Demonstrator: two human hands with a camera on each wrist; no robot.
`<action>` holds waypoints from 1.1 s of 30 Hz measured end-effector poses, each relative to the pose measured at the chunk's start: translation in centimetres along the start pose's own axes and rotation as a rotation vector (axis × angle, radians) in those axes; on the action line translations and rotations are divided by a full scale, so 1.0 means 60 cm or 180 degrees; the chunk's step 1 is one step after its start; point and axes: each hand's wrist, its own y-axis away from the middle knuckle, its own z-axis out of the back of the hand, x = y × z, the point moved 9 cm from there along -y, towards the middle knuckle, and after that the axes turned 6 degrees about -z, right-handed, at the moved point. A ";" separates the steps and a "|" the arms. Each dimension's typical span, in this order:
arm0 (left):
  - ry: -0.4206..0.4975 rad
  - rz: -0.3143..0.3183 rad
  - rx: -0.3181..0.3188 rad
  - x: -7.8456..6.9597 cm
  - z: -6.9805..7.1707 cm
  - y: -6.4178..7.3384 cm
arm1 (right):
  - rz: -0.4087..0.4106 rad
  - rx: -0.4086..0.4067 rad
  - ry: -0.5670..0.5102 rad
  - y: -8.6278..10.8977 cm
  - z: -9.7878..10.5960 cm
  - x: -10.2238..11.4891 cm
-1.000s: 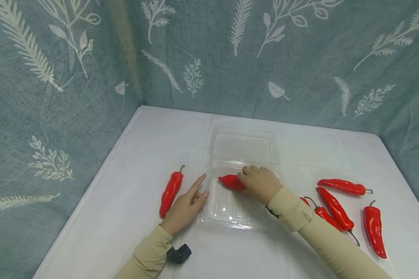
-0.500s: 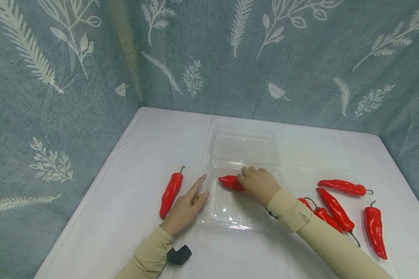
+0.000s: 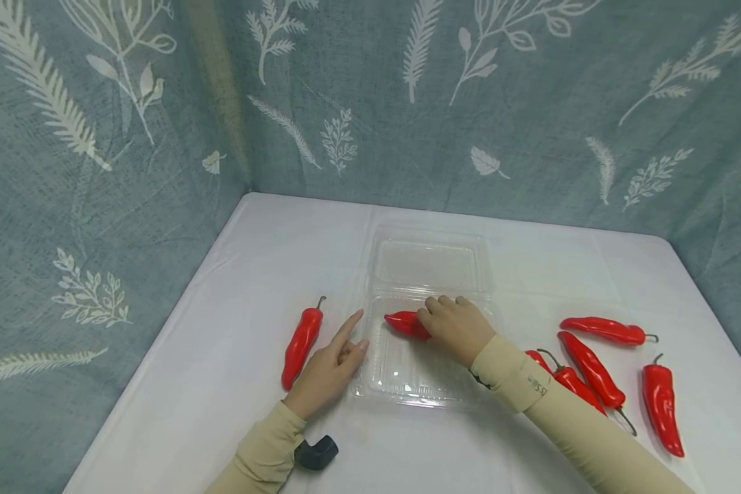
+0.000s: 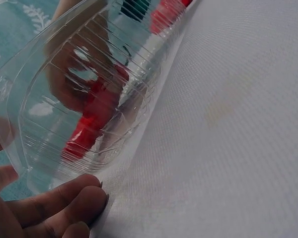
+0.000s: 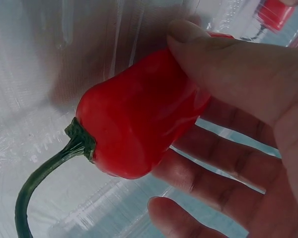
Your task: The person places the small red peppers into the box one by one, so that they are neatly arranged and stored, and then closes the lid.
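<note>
My right hand [image 3: 457, 328] grips a red chili pepper [image 3: 409, 324] inside the base of a clear plastic clamshell container [image 3: 401, 394]. In the right wrist view, my thumb [image 5: 188, 37] lies on one side of the pepper [image 5: 144, 109] and my fingers on the other; its green stem [image 5: 44, 173] curves free. At the container's left edge is my left hand [image 3: 326, 374], index finger straight along the side, thumb extended, other fingers curled. Through the clear wall [image 4: 27, 114], the left wrist view shows the held pepper, its outline distorted.
The container's lid [image 3: 429, 261] lies folded back behind the base. Another red pepper [image 3: 302, 346] lies left of my left hand. Several more, including one pepper [image 3: 661, 408], lie at the right, partly behind my right sleeve. A dark curved object [image 3: 318, 453] sits at my left wrist.
Both hands and the held pepper stay in nearly the same places. Only the head view shifts slightly.
</note>
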 end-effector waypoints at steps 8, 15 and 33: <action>-0.0001 0.0025 0.0011 -0.002 -0.002 -0.001 | -0.0039 0.0075 -0.0068 0.003 -0.001 -0.005; -0.0071 0.0075 0.0013 -0.001 0.000 0.000 | -0.0095 0.0168 -0.0120 0.010 0.005 -0.014; -0.0043 0.0086 0.0026 -0.003 -0.007 -0.002 | -0.0271 0.0262 -0.0195 0.056 0.033 -0.060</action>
